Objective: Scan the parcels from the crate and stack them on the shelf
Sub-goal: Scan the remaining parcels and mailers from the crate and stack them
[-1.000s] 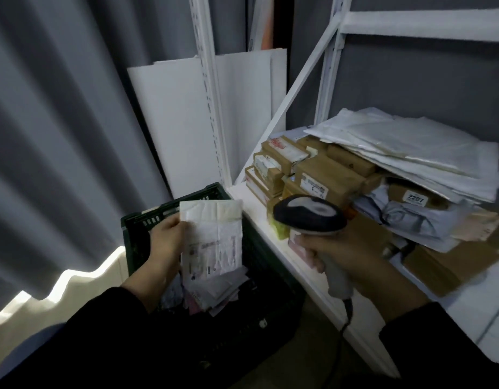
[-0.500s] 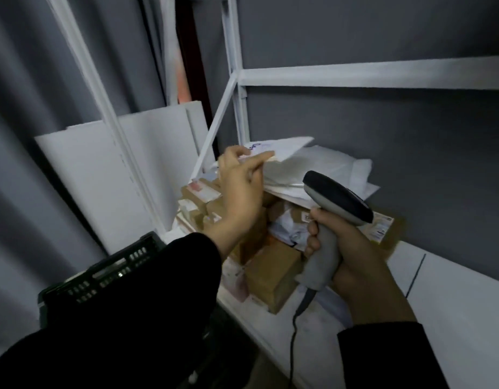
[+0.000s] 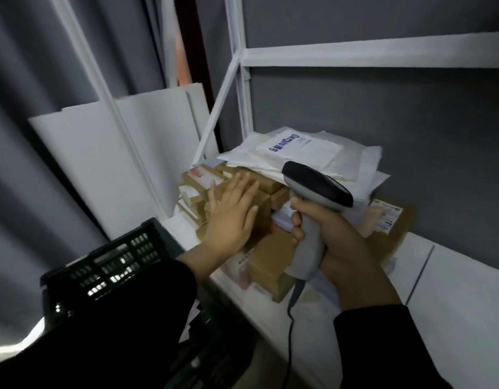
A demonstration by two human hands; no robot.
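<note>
Now the left grip [image 3: 231,217] is a bare hand, wide open, with its fingers straight and spread. It holds nothing. It is in front of the brown boxes [image 3: 270,265] on the shelf [image 3: 453,290], and the picture is too blurry to tell if it touches them. The right grip [image 3: 335,242] is a hand wrapped tight round the handle of the scanner [image 3: 317,189], held upright over the shelf. A dark cord [image 3: 290,318] hangs down from the scanner. The boxes lie in a heap at the left end of the shelf, with white bags [image 3: 298,153] piled on top. The top bag has blue writing. The black crate [image 3: 116,262] stands below and left of the shelf, near a white board [image 3: 88,153] and a grey curtain [image 3: 18,136].
</note>
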